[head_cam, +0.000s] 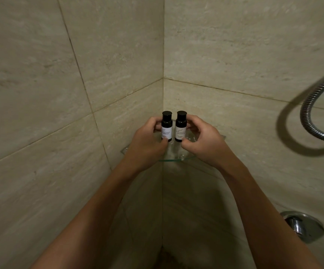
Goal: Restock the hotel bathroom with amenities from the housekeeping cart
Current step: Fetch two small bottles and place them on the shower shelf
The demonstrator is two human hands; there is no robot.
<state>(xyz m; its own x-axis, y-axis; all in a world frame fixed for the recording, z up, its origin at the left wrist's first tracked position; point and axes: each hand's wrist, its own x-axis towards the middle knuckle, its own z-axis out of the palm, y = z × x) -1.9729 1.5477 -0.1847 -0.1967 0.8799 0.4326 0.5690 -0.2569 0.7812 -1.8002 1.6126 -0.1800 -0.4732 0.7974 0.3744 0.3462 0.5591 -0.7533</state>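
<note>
While left hand [147, 144] pinches left bottle [166, 126], right hand [201, 140] right bottle [180, 126], at glass shelf [188, 157] back corner: light, rigid, slick; hold mid-body.

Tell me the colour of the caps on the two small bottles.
Black, on both the left bottle and the right bottle; the head view shows it.

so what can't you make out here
Head view only:
- Labels on left bottle and right bottle: print too small to read.
- Bottle bases: hidden by the left hand and right hand.
- Hose: cut off by the right edge.
</note>
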